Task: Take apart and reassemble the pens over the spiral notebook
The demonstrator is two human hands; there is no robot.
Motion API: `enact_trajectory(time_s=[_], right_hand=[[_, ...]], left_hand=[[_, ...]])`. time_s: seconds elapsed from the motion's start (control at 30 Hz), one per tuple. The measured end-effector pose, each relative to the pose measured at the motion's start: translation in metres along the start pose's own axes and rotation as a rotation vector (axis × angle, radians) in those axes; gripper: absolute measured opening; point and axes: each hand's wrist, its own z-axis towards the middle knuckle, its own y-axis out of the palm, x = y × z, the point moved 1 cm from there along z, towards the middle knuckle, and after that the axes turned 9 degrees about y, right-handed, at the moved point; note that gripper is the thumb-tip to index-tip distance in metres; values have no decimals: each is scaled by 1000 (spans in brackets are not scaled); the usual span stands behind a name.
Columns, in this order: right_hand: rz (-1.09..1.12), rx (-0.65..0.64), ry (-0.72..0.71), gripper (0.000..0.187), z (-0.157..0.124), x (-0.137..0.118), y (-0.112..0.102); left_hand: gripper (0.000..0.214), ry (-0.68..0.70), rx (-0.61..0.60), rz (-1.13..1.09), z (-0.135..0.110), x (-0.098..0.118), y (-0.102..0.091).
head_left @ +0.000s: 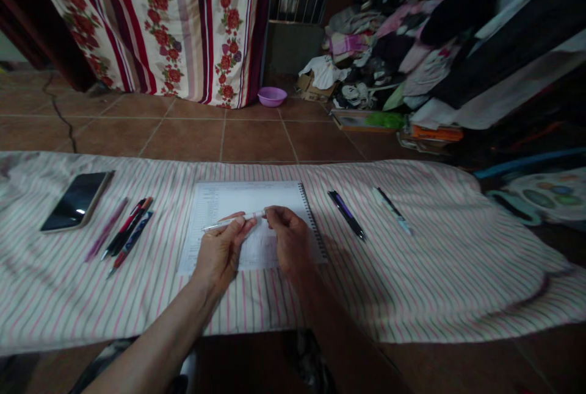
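A white pen [251,216] lies slantwise between my hands, above a spiral-bound notebook [256,193] with printed pages. My left hand [222,247] grips its barrel, thumb on top, with the tip pointing left. The fingers of my right hand [290,232] are closed on the pen's right end, whose very tip is partly hidden by them. The notebook lies flat on the striped cloth, its black coil along the right side.
Left of the notebook lie several pens [130,226] and a dark-screened phone [77,202]. On the right are a black and purple pen [347,216] and a pale pen [394,212]. Striped cloth [439,284] covers the table. Beyond stand a purple basin [271,97] and piled clothes [366,46].
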Motion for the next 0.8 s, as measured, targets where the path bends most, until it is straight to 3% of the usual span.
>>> enact_trajectory(time_s=[0.33, 0.63, 0.73, 0.8], right_hand=[[316, -127, 177, 28, 0, 4, 5], [345, -102, 213, 29, 15, -1, -13], [300, -80, 140, 25, 18, -3, -22], [212, -68, 99, 22, 17, -4, -26]], left_hand=[[12, 75, -112, 17, 2, -2, -3], [46, 9, -343, 145, -3, 8, -7], [35, 135, -368, 268, 3, 17, -14], [27, 277, -414, 551, 9, 21, -21]])
